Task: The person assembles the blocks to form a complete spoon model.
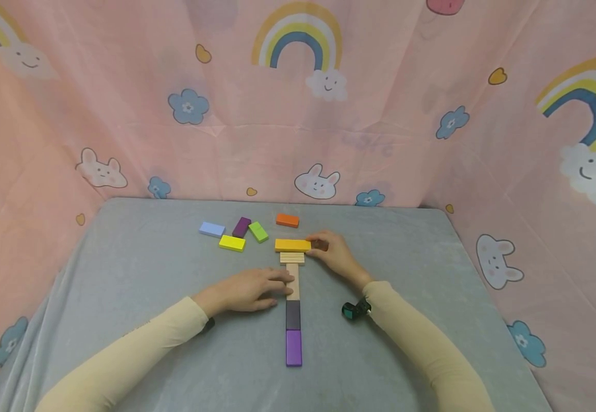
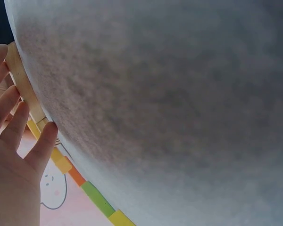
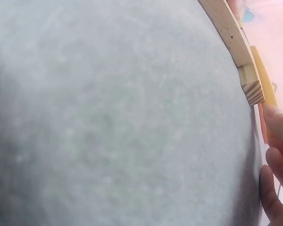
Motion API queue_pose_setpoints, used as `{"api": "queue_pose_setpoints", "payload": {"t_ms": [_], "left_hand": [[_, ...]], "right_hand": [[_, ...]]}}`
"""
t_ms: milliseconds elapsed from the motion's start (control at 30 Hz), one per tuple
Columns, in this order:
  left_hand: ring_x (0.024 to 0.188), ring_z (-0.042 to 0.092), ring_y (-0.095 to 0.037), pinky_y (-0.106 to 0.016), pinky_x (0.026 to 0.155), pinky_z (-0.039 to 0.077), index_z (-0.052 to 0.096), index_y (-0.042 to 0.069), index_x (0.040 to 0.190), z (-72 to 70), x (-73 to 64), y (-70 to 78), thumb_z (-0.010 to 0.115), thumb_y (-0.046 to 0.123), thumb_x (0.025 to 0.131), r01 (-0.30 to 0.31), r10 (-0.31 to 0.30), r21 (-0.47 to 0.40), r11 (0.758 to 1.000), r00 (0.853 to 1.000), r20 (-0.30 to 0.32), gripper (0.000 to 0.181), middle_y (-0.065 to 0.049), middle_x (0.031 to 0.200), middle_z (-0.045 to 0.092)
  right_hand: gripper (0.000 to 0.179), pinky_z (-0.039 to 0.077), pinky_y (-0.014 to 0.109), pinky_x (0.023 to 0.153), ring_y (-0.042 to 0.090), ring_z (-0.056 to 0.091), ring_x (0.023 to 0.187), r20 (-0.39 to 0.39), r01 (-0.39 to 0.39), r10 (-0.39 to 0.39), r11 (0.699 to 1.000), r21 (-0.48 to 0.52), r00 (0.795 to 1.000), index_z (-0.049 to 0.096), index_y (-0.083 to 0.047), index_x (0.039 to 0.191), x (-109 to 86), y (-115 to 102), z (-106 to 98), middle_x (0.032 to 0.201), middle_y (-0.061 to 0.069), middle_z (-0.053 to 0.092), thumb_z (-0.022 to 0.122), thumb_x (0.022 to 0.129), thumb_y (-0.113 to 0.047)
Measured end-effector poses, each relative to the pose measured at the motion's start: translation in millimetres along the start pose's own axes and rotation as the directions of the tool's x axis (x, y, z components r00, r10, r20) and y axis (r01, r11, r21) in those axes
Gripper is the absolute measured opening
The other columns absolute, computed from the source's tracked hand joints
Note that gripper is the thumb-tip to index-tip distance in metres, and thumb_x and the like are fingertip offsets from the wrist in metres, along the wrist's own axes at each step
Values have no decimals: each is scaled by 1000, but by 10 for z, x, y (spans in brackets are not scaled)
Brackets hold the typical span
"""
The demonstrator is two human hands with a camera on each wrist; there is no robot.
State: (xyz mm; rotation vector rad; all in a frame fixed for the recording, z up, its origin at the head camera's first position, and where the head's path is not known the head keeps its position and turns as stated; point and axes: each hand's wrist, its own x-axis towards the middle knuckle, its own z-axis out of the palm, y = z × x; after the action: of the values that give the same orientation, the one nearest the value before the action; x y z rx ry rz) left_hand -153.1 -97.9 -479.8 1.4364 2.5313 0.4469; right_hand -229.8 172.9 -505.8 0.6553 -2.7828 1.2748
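Note:
My right hand (image 1: 336, 253) pinches the right end of an orange-yellow block (image 1: 291, 245) between thumb and fingers. That block lies crosswise just beyond a small ribbed wooden block (image 1: 292, 258). In the right wrist view, the thumb (image 3: 278, 123) presses the near end of the same orange-yellow block (image 3: 263, 75). My left hand (image 1: 250, 289) lies with loosely spread fingers over a long plain wooden block (image 1: 292, 290), fingertips on its edge. Toward me, a dark grey block (image 1: 293, 315) and a purple block (image 1: 293, 348) continue the line end to end.
Beyond the row lie an orange block (image 1: 288, 221), a green block (image 1: 259, 232), a dark purple block (image 1: 241, 227), a yellow block (image 1: 232, 243) and a light blue block (image 1: 212, 229). A grey cloth (image 1: 138, 274) covers the table; a pink printed curtain (image 1: 256, 154) hangs behind and beside it.

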Motion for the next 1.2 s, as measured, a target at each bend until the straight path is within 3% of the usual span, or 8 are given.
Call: {"api": "queue_pose_setpoints", "payload": {"t_ms": [500,1200], "left_hand": [[145,41,-14,-37,119,38,59,26,135,-6,-4,4,59,29,99,4,-4,0,1000,1000,8,36,6,152,48],[144,42,-16,-37,118,39,59,25,134,-22,-8,14,60,28,99,-7,7,-1,1000,1000,0,36,5,151,49]], "right_hand": [[33,56,41,90,22,65,104,8,-27,27,1000,-11,1000,71,-11,118,3,-9,24,115,7,69,76,87,-20],[32,54,34,84,18,64,98,2,15,-15,999,-41,1000,72,-12,117,-12,-3,40,110,5,70,77,86,-19]]}}
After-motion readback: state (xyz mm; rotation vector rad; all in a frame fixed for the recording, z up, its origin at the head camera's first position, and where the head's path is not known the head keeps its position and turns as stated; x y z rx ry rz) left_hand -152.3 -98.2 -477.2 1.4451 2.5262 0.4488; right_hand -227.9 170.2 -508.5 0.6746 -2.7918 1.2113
